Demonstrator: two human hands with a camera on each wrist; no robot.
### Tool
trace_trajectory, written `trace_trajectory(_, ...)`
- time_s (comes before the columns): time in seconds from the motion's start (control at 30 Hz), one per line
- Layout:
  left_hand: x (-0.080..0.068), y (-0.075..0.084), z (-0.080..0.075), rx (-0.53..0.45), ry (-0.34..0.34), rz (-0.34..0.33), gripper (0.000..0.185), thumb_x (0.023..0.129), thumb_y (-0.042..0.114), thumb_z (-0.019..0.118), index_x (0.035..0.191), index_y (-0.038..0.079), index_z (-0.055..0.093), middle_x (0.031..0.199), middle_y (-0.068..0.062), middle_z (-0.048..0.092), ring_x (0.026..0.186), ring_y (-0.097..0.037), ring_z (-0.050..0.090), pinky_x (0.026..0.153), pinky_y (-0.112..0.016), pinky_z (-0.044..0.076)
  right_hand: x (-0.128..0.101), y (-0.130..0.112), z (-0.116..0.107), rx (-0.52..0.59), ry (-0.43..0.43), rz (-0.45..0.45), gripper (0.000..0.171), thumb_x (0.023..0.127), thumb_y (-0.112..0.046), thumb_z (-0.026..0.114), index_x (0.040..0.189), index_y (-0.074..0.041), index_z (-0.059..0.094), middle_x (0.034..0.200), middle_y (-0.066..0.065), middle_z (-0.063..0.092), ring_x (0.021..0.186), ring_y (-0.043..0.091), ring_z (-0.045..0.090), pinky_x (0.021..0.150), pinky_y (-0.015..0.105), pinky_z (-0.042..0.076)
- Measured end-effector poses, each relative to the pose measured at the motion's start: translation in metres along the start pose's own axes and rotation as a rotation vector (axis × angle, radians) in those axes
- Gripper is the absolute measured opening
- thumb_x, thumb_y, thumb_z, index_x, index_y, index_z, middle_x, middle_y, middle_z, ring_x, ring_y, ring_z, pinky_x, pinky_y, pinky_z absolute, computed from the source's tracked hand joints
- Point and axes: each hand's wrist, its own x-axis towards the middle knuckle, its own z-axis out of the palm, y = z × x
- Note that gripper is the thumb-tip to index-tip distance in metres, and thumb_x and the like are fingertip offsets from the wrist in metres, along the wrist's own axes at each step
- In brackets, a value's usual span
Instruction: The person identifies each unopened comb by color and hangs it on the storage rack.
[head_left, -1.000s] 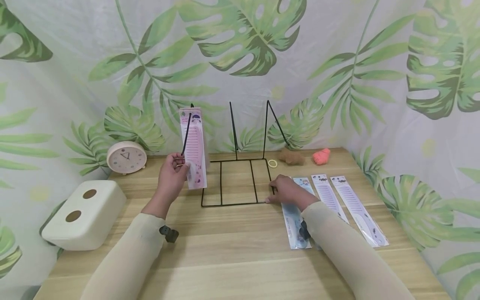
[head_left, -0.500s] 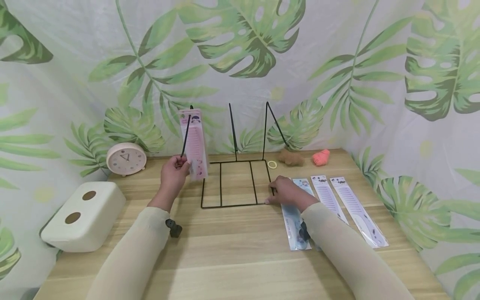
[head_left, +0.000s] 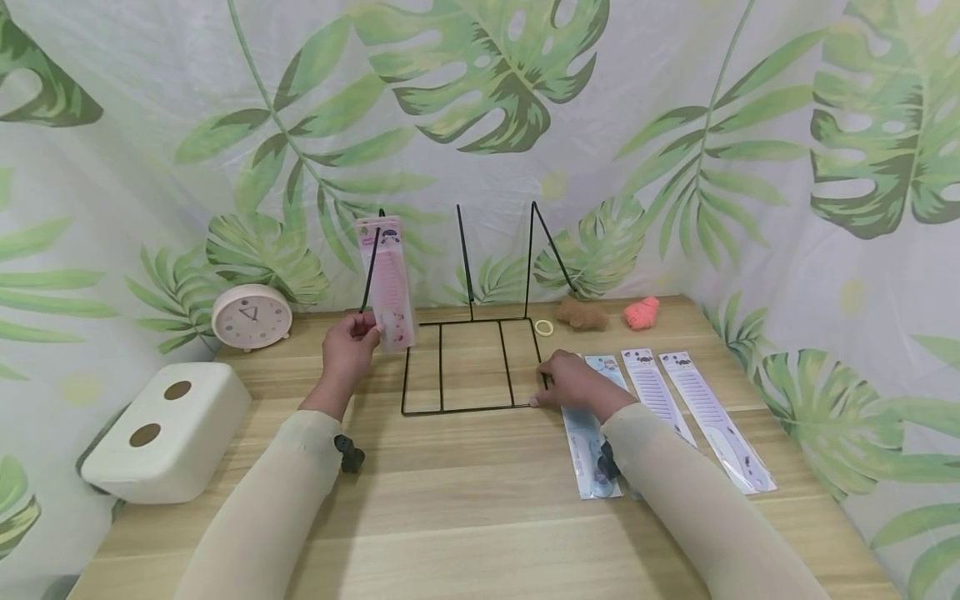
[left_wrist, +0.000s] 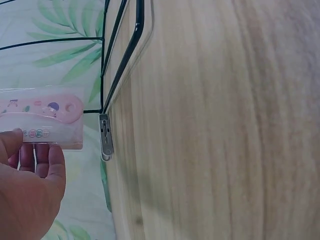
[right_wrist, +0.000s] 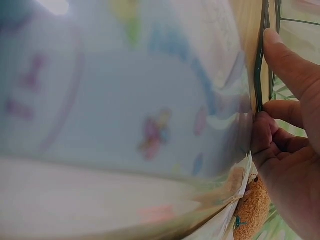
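Observation:
A pink comb in a clear-fronted package (head_left: pixel 392 283) hangs upright at the left hook of a black wire rack (head_left: pixel 441 367), with another pink package edge showing behind it. My left hand (head_left: pixel 349 350) pinches the package low on its left edge. The left wrist view shows the thumb on the front of the comb package (left_wrist: pixel 70 107) and the fingers behind it. At the rack's front right corner, my right hand (head_left: pixel 576 383) grips the wire between thumb and fingers. Under my right wrist lies a blue comb package (head_left: pixel 587 446), which fills much of the right wrist view.
Two purple comb packages (head_left: pixel 660 396) lie at the right. Behind them sit a brown fuzzy toy (head_left: pixel 582 314), a coral-red lump (head_left: pixel 642 313) and a pale yellow ring (head_left: pixel 536 328). A round clock (head_left: pixel 252 317) and a white box (head_left: pixel 172 425) stand at the left.
The pink comb package has shifted back along the left hook, its lower end now farther from me. My left hand has followed it slightly. My right hand keeps its place on the rack.

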Motion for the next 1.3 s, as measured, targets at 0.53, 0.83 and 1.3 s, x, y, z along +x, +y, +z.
trace_trajectory(0.53,-0.018,-0.017,0.005,0.216,-0.144,-0.007,0.036,0.108,0.026,0.07,0.132,-0.001,0.065,0.131,-0.02,0.069,0.12,-0.033,0.065,0.1,-0.043,0.057,-0.003,-0.002,-0.003,0.012,-0.01,0.021,0.073,0.095,-0.045,0.086,0.145,0.004,0.066,0.135,0.025,0.066,0.128,0.038,0.064,0.115,0.053,0.052)
trace_trajectory(0.83,-0.037,-0.015,0.011,0.596,-0.52,0.191,0.073,0.095,0.033,0.087,0.155,0.003,0.06,0.156,-0.024,0.061,0.147,-0.043,0.055,0.124,-0.06,0.044,-0.002,-0.003,-0.002,0.017,-0.016,0.022,0.076,0.095,-0.045,0.086,0.149,0.004,0.063,0.141,0.026,0.065,0.134,0.04,0.062,0.119,0.054,0.05)
trace_trajectory(1.3,-0.044,-0.016,0.015,0.643,-0.528,0.178,0.082,0.09,0.031,0.092,0.159,0.004,0.055,0.16,-0.028,0.055,0.149,-0.046,0.052,0.127,-0.062,0.04,-0.002,-0.002,-0.002,0.011,-0.007,0.003,0.073,0.094,-0.044,0.087,0.144,0.004,0.067,0.134,0.024,0.068,0.127,0.037,0.065,0.115,0.053,0.053)
